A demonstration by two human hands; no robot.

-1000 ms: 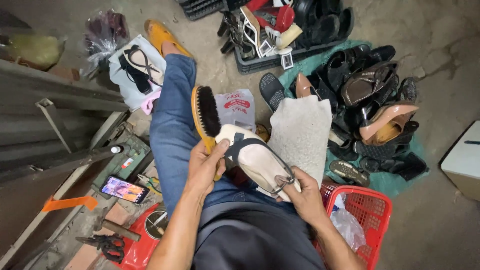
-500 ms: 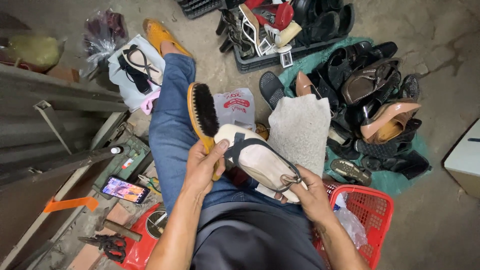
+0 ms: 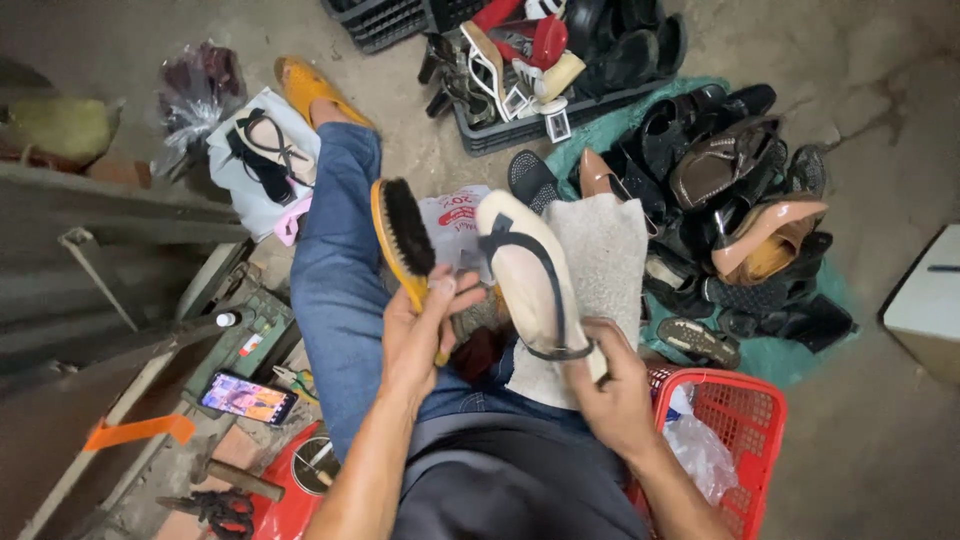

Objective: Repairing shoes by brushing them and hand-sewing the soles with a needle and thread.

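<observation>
The person wears blue denim jeans (image 3: 335, 270), faded and creased along the leg, with a seam and a metal rivet showing at the pocket near the waist. Above the jeans hangs a dark grey top (image 3: 500, 485). Both forearms are bare, with no sleeves, watch or bands. The left hand (image 3: 420, 335) and the right hand (image 3: 610, 385) wear no gloves. Beyond the jeans' hem sits a mustard-yellow shoe (image 3: 310, 90).

Shoe pile (image 3: 740, 200) — red basket (image 3: 745, 420) — phone (image 3: 247, 397)
</observation>
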